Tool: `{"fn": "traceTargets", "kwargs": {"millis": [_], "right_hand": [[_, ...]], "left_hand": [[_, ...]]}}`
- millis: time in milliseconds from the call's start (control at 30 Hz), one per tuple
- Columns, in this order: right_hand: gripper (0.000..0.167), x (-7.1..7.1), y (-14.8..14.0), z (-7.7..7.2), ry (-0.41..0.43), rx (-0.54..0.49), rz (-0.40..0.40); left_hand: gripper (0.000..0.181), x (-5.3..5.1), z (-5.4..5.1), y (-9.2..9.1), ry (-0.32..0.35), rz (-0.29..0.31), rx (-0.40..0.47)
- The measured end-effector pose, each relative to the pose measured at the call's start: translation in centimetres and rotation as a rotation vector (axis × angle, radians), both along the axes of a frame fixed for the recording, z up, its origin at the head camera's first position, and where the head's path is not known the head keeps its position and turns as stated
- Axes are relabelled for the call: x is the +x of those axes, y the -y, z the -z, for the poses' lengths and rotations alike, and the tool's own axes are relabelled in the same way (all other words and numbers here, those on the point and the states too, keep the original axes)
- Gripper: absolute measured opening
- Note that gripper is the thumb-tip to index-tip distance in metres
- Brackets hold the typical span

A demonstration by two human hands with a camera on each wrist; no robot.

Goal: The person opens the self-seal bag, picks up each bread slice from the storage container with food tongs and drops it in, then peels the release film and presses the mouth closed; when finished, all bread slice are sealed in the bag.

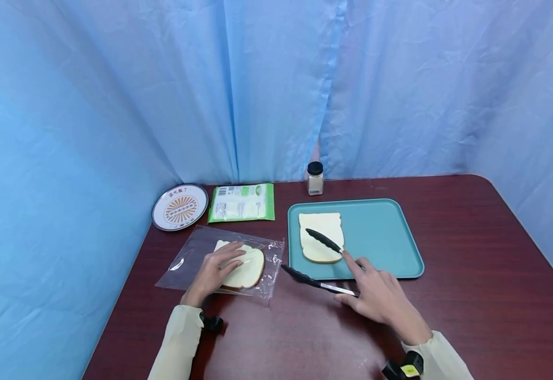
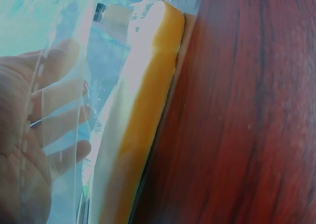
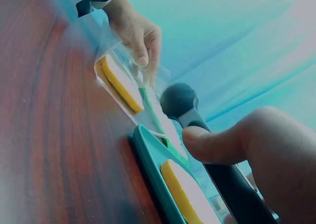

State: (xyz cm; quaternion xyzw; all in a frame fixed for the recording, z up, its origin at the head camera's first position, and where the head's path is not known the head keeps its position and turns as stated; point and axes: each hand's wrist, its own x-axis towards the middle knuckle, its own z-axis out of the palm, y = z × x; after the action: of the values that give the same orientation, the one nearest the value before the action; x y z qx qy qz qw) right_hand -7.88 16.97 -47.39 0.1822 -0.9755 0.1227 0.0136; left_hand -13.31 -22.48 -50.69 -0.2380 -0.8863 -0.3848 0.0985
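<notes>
A bread slice [image 1: 251, 268] lies in a clear plastic bag [image 1: 183, 264]. Over the slice, my left hand [image 1: 213, 269] rests on the bag with fingers extended and thumb apart; the left wrist view shows the fingers [image 2: 61, 93] through clear film, beside the slice [image 2: 143, 115]. My right hand [image 1: 376, 290] holds black-tipped tongs [image 1: 324, 240] between thumb and fingers, their arms spread wide. One tip is over a second bread slice [image 1: 321, 238] on the teal tray [image 1: 381, 237], the other near the tray's front left corner. Whether the tongs touch that slice, I cannot tell.
Behind the bag are a round patterned plate [image 1: 180, 207] and a green-and-white packet [image 1: 241, 202]. A black-lidded jar [image 1: 315, 178] stands behind the tray. Blue curtains [image 1: 276, 89] hang along the back and sides of the dark red table [image 1: 466, 248].
</notes>
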Motion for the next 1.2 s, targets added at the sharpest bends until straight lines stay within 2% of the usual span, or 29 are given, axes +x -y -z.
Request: {"fn": "traceTargets", "kwargs": {"millis": [200,500,633,933,1067,1200], "right_hand": [[0.094,1.1,-0.5,0.1,0.012,-0.042,0.132],[0.097,2.6,-0.8,0.1,-0.005,-0.099,0.284],[0.098,3.1,-0.5,0.0,0.033,-0.124,0.339],[0.103,4.2,1.1,0.0,0.181,-0.146,0.429],[0.104,4.4,1.8,0.0,0.215,-0.154,0.443],[0.103,4.4,2.4,-0.2,0.21,-0.157,0.451]], "left_hand": [[0.027,0.0,0.1,-0.1,0.003,0.0,0.0],[0.027,0.0,0.2,-0.1,0.033,-0.003,0.008],[0.027,0.0,0.2,-0.1,0.018,-0.003,-0.002],[0.027,0.0,0.1,-0.1,0.029,-0.01,-0.003],[0.027,0.0,0.1,-0.2,0.03,-0.012,-0.002],[0.027,-0.1,0.1,-0.2,0.033,-0.013,-0.003]]}}
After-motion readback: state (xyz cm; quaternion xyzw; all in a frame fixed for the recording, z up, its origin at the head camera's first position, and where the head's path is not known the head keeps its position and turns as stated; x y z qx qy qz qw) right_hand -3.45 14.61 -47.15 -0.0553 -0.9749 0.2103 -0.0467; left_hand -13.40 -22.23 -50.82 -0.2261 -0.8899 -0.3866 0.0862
